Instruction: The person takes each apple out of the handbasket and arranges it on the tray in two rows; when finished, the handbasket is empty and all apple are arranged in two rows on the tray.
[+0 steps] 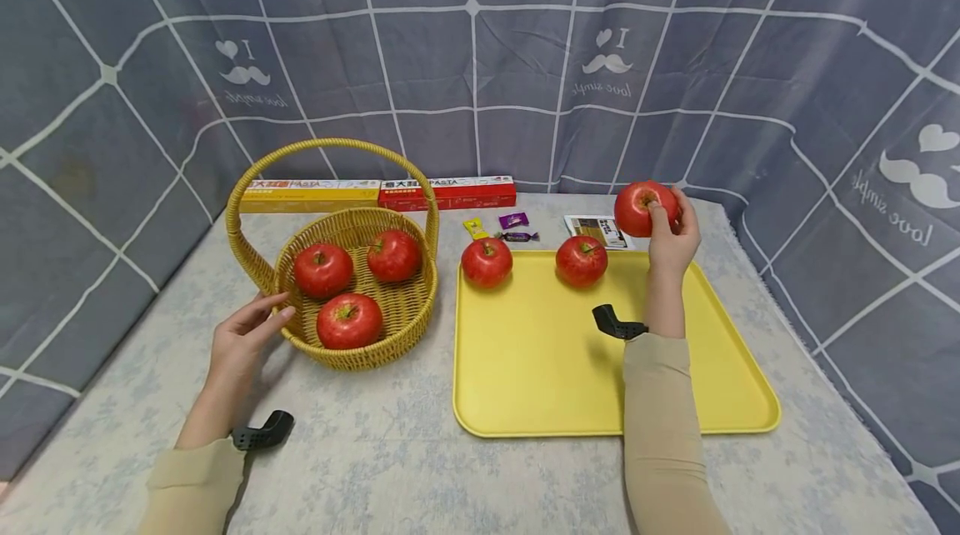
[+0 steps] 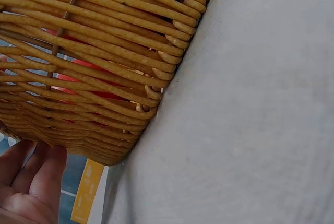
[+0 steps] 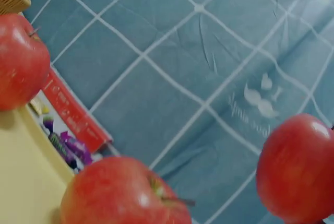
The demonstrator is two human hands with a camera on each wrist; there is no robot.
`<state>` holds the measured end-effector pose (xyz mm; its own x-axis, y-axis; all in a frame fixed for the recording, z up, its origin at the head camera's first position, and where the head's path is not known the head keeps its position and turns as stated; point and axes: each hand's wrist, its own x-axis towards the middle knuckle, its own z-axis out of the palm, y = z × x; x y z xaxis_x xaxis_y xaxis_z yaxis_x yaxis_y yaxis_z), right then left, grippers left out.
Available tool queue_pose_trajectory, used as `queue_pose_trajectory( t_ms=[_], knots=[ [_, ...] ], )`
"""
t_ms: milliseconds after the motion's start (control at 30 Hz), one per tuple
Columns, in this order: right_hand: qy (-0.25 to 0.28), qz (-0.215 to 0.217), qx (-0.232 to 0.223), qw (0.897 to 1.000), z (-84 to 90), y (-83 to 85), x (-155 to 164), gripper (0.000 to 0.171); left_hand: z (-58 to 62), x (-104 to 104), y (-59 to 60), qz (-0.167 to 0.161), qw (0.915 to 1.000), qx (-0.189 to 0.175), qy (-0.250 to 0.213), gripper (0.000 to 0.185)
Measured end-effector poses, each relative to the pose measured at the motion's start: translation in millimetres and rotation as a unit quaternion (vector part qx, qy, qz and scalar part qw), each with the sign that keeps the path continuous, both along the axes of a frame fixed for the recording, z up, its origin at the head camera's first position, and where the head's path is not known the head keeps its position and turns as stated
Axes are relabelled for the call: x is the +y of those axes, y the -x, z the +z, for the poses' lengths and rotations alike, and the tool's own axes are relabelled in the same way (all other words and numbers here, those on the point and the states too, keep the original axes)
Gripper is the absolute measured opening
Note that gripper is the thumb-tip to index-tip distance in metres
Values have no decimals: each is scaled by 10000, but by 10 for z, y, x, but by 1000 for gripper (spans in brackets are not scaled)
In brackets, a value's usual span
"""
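My right hand holds a red apple up over the far right part of the yellow tray, thumb near its stem end. In the right wrist view that apple shows at the right edge. Two more apples, one left and one right, sit along the tray's back edge. At the left side of the woven basket, my left hand grips the rim; in the left wrist view its fingers lie against the wickerwork. Three apples rest inside the basket.
Behind the basket lie a yellow pasta box and a red pasta box. Small candies and a flat printed packet lie behind the tray. The basket's tall handle arches above it. A grey-blue curtain encloses the table.
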<state>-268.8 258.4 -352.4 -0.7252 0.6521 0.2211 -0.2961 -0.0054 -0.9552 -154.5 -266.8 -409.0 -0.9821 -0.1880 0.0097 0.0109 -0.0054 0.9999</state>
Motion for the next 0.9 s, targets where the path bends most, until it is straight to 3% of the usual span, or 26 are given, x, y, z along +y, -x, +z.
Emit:
queue_pose_trajectory(
  t_ms=[333, 533, 900],
  knots=[
    [840, -750, -24, 9936, -233, 68, 255, 38, -27, -22, 13, 68, 9999, 61, -75, 42],
    [860, -1067, -381, 9898, -366, 89, 355, 35, -40, -28, 6, 77, 9999, 98, -64, 38],
    [830, -1131, -1143, 9835, -526, 60, 457, 37, -42, -10, 18, 28, 9999, 99, -82, 38]
  ],
)
